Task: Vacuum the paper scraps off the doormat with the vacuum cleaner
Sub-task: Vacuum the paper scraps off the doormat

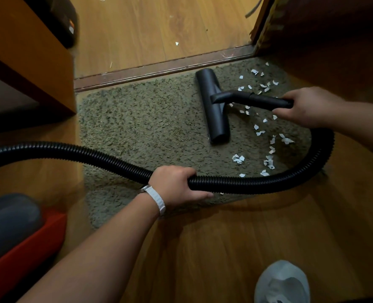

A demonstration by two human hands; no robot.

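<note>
A shaggy olive doormat lies on the wooden floor below a door threshold. White paper scraps are scattered over its right part. The black floor nozzle of the vacuum rests flat on the mat, just left of the scraps. My right hand grips the black wand behind the nozzle. The ribbed black hose loops from the wand around the mat's right edge and off to the left. My left hand, with a white wristband, is closed around the hose near the mat's front edge.
The red and grey vacuum body sits at the lower left. A wooden cabinet stands at the left, a door frame at the upper right. A few scraps lie beyond the threshold. A grey shoe shows at the bottom.
</note>
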